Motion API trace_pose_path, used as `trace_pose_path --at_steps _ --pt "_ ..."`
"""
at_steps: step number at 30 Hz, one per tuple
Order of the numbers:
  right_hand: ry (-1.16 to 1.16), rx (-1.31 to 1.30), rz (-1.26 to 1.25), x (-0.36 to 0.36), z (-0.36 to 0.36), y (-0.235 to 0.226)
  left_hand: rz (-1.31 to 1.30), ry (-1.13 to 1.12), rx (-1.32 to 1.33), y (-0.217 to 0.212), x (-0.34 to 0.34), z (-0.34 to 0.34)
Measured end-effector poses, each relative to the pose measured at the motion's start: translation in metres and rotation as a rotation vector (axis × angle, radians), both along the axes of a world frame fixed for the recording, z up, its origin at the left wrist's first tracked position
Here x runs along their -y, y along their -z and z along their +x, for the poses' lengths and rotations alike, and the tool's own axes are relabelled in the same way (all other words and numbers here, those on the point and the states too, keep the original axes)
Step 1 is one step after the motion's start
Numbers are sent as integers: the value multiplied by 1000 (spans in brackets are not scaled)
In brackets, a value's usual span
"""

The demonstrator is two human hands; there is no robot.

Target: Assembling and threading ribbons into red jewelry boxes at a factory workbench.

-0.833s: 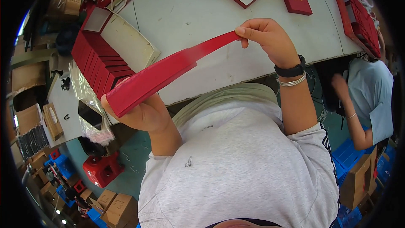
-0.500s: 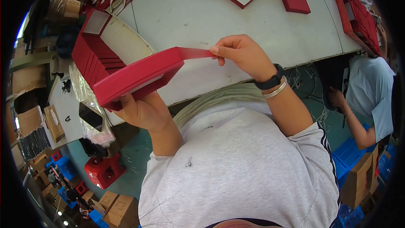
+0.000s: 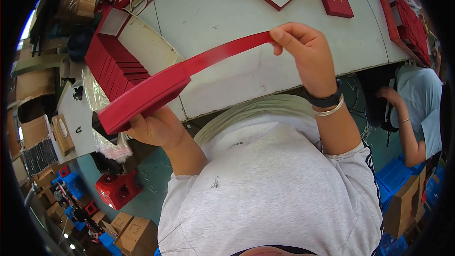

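Both hands up, red strip stretched between box piece and right pinch

Left hand (image 3: pixel 159 127): lower left, forearm angled up and left from the sleeve, gripping the red box piece (image 3: pixel 144 99) from below at its near side; thumb against it, other fingers mostly hidden. Piece tilted, slanting up to the right, held above the table edge in front of the torso.

Right hand (image 3: pixel 305 52): raised higher, over the table (image 3: pixel 222 14), forearm nearly upright, wrist bent so fingers point left. Thumb and forefinger pinch the far end of the red strip (image 3: pixel 227 50); other fingers curled. Strip bows slightly, running from the piece's right end. Black wristband (image 3: pixel 326 100) and silver bangle (image 3: pixel 329 110) on right wrist. Row of red boxes (image 3: pixel 111 68) beyond the piece.
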State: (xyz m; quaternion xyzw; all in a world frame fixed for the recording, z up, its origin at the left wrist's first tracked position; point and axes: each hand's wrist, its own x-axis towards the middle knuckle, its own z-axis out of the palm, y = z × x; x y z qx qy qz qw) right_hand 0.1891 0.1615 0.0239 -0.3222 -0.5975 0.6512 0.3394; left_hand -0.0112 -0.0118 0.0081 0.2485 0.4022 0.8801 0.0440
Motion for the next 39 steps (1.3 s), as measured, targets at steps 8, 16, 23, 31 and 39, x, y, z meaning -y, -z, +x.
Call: trace_pose_path --at_steps 8,16,23,31,39 --pt "51 -30 100 -21 17 -10 114 189 -153 -4 -5 2" --pt "-18 52 15 -14 6 9 136 218 -113 -2 -5 4" --pt "-44 93 -6 -10 -1 10 72 160 -170 -1 -3 2" --pt "-92 86 -7 -10 -3 12 122 219 -115 -2 -5 6" --pt "-65 78 36 -20 1 9 122 240 -85 -2 -5 6"
